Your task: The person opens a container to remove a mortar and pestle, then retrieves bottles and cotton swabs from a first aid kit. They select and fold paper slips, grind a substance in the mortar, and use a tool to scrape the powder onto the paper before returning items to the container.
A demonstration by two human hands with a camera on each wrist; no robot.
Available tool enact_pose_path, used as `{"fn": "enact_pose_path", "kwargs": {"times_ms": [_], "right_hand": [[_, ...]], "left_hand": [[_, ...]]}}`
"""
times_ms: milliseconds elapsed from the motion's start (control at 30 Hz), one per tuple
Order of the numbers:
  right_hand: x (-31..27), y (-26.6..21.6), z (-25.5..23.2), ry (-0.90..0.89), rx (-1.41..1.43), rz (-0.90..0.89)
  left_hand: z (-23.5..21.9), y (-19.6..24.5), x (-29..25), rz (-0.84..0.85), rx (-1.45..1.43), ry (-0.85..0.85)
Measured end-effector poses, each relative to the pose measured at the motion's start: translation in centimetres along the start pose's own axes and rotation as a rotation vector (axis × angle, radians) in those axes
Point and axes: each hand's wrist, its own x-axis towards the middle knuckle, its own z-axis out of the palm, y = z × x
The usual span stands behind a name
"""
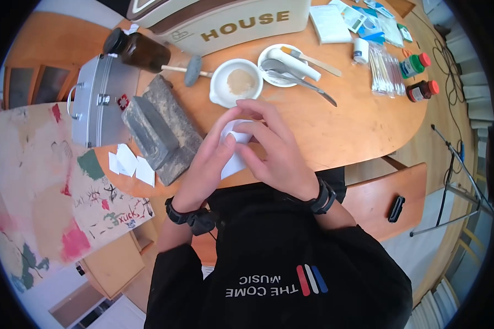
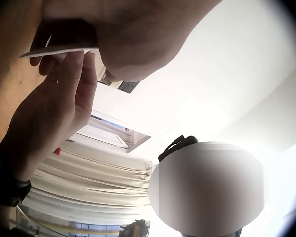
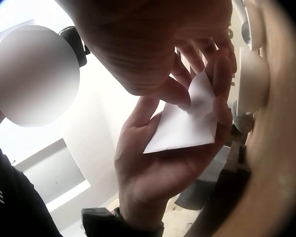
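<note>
Close over the near table edge, both hands hold a small piece of white paper (image 1: pixel 234 166), which looks folded, with straight edges and a pointed corner in the right wrist view. My left hand (image 1: pixel 204 167) cups it from beneath, fingers curled at its edge, as the left palm (image 3: pixel 153 173) shows. From the other side my right hand (image 1: pixel 280 151) pinches the paper, thumb and fingertips on its upper part. Just beyond the hands stands a white mortar (image 1: pixel 218 94) with tan powder in it. Part of the paper is hidden behind the fingers.
Left of the hands lies a grey stone block (image 1: pixel 173 126), near several white paper pieces (image 1: pixel 127 159) and a silver case (image 1: pixel 101 104). Behind are a brown jar (image 1: pixel 142 52) and a white bowl (image 1: pixel 264 55) bearing a pestle, brush and spoon. Cotton swabs (image 1: pixel 387 71) lie right.
</note>
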Motion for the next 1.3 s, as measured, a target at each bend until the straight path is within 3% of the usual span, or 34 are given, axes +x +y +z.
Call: {"fn": "enact_pose_path", "kwargs": {"times_ms": [167, 267, 433, 567, 667, 867, 1000, 1233, 1300], "right_hand": [[0.5, 1.4, -1.8, -0.070, 0.162, -0.001], [1.0, 0.8, -2.2, -0.091, 0.189, 0.041], [1.6, 1.4, -1.8, -0.122, 0.373, 0.185], [2.0, 2.0, -2.4, -0.131, 0.349, 0.142], [2.1, 1.4, -2.2, -0.128, 0.217, 0.115], [1.6, 2.3, -2.2, -0.088, 0.142, 0.069], [1.7, 2.3, -3.0, 0.112, 0.074, 0.098], [0.6, 3.4, -6.0, 0.192, 0.019, 0.138], [0.3, 3.4, -6.3, 0.223, -0.013, 0.111]], "left_hand": [[0.2, 1.9, 0.8, -0.101, 0.109, 0.001], [-0.8, 3.4, 1.3, -0.182, 0.157, -0.132], [-1.4, 4.8, 3.1, -0.170, 0.324, -0.245], [-1.6, 6.4, 4.6, -0.192, 0.414, -0.277], [-0.7, 7.3, 5.2, -0.372, 0.364, -0.268], [-2.3, 8.4, 7.3, -0.174, 0.818, -0.421], [-3.2, 9.7, 8.9, -0.037, 1.172, -0.233], [-2.4, 8.2, 11.4, 0.394, 1.887, -0.341], [-2.7, 7.2, 11.6, 0.467, 1.981, -0.387]]}}
